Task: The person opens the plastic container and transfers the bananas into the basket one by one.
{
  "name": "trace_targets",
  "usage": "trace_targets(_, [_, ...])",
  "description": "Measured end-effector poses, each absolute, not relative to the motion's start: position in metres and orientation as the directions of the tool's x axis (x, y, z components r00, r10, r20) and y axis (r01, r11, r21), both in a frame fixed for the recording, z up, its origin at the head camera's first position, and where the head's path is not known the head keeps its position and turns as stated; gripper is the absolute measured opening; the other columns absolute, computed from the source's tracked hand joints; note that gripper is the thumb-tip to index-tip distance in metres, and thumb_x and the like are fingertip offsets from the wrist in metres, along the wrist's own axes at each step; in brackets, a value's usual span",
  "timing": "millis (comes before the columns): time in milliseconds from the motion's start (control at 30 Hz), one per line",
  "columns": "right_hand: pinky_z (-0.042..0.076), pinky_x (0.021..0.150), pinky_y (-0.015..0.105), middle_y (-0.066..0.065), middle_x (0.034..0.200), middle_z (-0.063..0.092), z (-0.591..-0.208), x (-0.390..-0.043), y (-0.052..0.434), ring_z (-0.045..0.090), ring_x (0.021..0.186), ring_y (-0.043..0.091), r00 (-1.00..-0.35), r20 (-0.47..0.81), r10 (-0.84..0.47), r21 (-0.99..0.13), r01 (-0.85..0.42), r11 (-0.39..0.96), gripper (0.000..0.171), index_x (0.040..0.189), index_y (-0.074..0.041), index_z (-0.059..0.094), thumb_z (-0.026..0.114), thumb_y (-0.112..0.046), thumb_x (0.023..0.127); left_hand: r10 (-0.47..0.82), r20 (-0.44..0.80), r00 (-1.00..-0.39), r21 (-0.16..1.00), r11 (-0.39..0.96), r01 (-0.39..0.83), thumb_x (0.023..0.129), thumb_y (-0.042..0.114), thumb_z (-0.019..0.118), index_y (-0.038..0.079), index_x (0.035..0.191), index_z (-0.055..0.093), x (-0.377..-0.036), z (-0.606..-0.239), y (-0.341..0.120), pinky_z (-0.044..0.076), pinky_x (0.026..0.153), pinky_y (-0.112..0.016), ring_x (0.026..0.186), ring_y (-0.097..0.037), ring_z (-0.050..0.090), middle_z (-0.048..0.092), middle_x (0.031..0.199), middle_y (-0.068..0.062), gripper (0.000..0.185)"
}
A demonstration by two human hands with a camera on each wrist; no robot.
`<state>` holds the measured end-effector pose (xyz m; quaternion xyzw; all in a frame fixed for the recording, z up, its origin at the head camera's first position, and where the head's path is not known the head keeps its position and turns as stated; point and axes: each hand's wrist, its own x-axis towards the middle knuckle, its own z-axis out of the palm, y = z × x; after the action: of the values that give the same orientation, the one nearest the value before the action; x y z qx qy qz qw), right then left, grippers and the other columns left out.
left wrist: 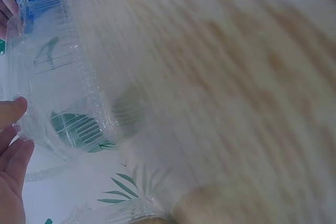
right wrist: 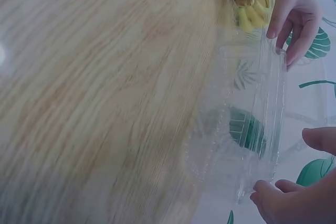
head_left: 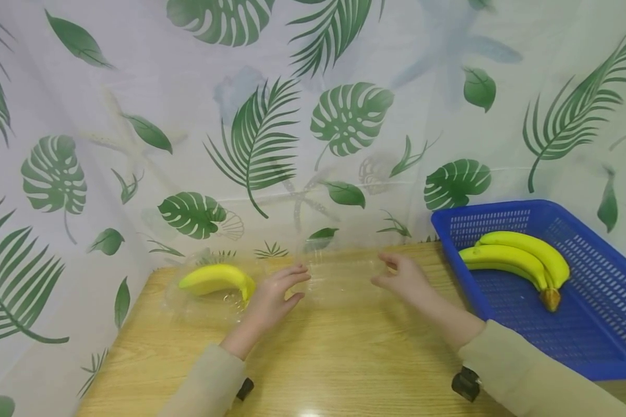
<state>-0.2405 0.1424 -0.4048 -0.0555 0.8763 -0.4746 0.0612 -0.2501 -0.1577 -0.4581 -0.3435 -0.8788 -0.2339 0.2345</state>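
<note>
— Clamshell box (head_left: 339, 278), the clear plastic one: it sits on the wooden table (head_left: 344, 359) between the two hands, its long axis running left to right across the far edge, just in front of the leaf-print curtain (head_left: 313, 116).

— And the blue basket (head_left: 594, 324)?

— Off to the right, with a bunch of bananas (head_left: 521, 260) in it (well apart from the box). A second clear tray at the left holds a single banana (head_left: 216, 278).

— Which hand is nearer the box?

— Both touch it, one at each end. The left hand (head_left: 276, 295) has its fingers spread and laid against the left end. From the left wrist view the fingertips (left wrist: 13, 111) press the rim rather than curl round it.

— The right hand (head_left: 404, 278)?

— At the right end, thumb and fingers closing on the edge. The right wrist view shows the box (right wrist: 257, 129) standing on its side, hinge towards the table; whether that pinch is firm, I cannot tell.
</note>
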Motion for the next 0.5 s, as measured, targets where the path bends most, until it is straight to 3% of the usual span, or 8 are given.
trace_targets(300, [0.041, 0.125, 0.060, 0.037, 0.164, 0.033, -0.412, -0.245, 0.134, 0.040, 0.149, 0.055, -0.990, -0.087, -0.111, -0.877, 0.023, 0.480, 0.070, 0.157, 0.014, 0.036, 0.067, -0.010, 0.100, 0.470, 0.523, -0.711, 0.297, 0.682, 0.668, 0.084, -0.003, 0.085, 0.003, 0.124, 0.075, -0.252, -0.457, -0.157, 0.058, 0.111, -0.045, 0.131, -0.034, 0.068, 0.072, 0.138, -0.015, 0.041])
trace_targets(500, [0.037, 0.128, 0.058, 0.034, 0.169, 0.029, -0.416, -0.250, 0.131, 0.036, 0.153, 0.052, -0.989, -0.124, -0.076, -0.893, 0.078, 0.444, 0.072, 0.161, 0.009, 0.032, 0.065, -0.012, 0.100, 0.438, 0.468, -0.767, 0.351, 0.705, 0.616, 0.092, 0.004, 0.080, 0.005, 0.129, 0.072, -0.255, -0.457, -0.156, 0.053, 0.117, -0.046, 0.136, -0.034, 0.064, 0.069, 0.144, -0.013, 0.038])
